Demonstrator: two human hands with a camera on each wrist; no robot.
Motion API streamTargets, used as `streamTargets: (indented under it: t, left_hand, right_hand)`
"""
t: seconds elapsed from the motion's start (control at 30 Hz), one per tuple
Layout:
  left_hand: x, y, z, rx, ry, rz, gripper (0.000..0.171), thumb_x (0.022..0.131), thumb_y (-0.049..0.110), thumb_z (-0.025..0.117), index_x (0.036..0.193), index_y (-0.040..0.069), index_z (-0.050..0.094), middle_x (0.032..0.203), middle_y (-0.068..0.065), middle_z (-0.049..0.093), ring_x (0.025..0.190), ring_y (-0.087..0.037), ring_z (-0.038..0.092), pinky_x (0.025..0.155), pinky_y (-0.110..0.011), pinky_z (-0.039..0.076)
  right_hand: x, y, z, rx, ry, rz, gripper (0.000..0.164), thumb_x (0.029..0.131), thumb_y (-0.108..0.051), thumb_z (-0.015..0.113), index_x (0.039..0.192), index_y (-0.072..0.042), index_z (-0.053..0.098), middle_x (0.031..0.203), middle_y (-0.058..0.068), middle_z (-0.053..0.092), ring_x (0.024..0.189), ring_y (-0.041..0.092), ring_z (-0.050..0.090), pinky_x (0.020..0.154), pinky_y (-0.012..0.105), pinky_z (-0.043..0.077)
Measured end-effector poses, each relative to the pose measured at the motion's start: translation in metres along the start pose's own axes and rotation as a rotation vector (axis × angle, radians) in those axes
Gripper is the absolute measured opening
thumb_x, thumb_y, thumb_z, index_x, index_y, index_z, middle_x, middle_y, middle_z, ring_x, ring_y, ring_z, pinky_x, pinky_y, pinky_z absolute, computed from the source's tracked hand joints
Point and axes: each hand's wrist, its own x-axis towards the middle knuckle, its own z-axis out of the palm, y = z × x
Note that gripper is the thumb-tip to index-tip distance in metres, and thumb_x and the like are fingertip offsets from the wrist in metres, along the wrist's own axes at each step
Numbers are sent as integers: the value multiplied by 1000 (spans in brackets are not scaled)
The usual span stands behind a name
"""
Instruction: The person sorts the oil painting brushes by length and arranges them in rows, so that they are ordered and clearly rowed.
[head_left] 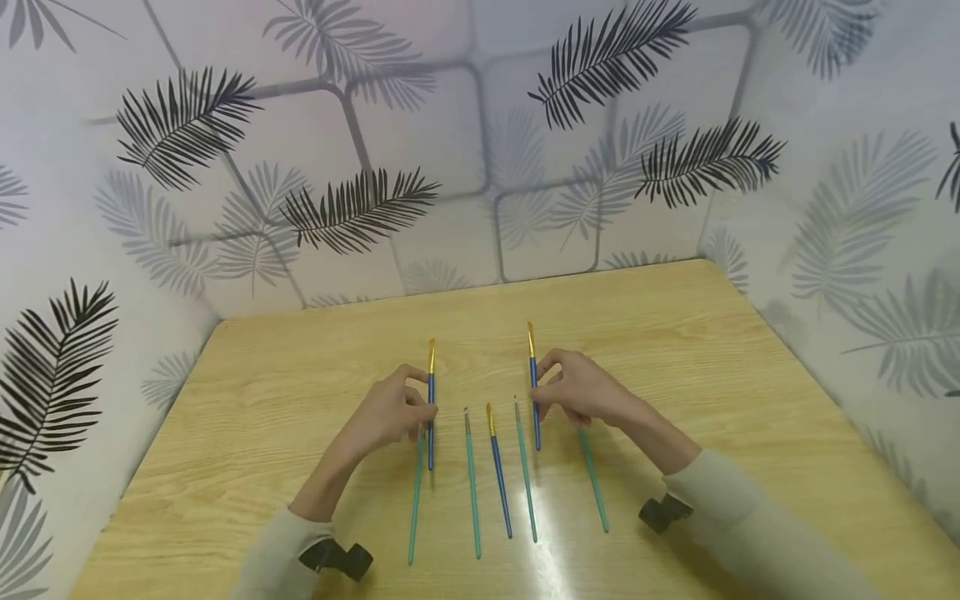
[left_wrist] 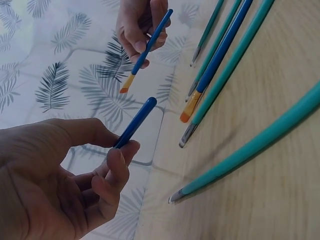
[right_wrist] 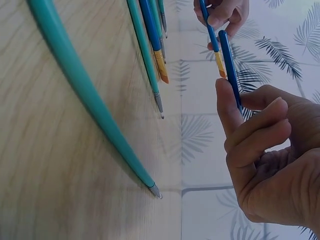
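My left hand (head_left: 392, 410) pinches a blue paintbrush (head_left: 431, 392) between thumb and fingers, its gold ferrule and bristles pointing away from me. A second blue paintbrush (head_left: 535, 396) is pinched by my right hand (head_left: 579, 385), bristle end also pointing to the wall. In the left wrist view both held brushes hang above the tabletop. Between the hands lie a blue paintbrush (head_left: 500, 479) with gold ferrule and two thin green brushes (head_left: 472, 487) (head_left: 526, 475). One green brush (head_left: 416, 508) lies below the left hand, another (head_left: 594, 483) below the right, its tip hidden behind that hand.
The wooden table (head_left: 285, 467) meets a wall (head_left: 420, 250) covered in a feather pattern at its far edge. A similar wall (head_left: 862, 250) runs along the right side. Dark camera mounts (head_left: 337, 557) sit on the wrists over pale sleeves.
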Motion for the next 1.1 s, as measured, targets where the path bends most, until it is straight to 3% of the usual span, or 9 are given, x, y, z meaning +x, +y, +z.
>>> streamTargets:
  t: [0.27,0.6,0.77,1.1]
  left_hand:
    - [6,-3,-9,-79,19,-12,55,95,20,63,143,6,41,83,-6,72,66,-42,65,50,-29,47]
    - [17,-14,-14,-156,37,-57,56,95,19,64,144,6,38,100,-13,71,63,-30,62,53,-31,46]
    - [21,-16,-14,-154,35,-63,59,95,20,65,145,6,37,98,-12,71,62,-29,60,54,-31,46]
    - [26,-16,-10,-165,34,-68,61,94,18,66,146,5,35,98,-12,71,55,-16,51,51,-26,42]
  right_hand:
    - [10,2,0,15,-16,-1,38,93,-18,66,121,2,50,80,11,76,33,8,36,35,24,29]
    - [22,0,1,9,7,29,42,94,-20,66,126,3,54,83,15,77,34,4,26,36,22,25]
    - [24,0,1,14,16,36,42,93,-19,66,128,3,54,85,17,77,34,4,25,37,22,24]
    - [29,2,-1,-16,42,32,40,96,-21,63,128,0,53,84,10,77,37,4,26,39,21,24]
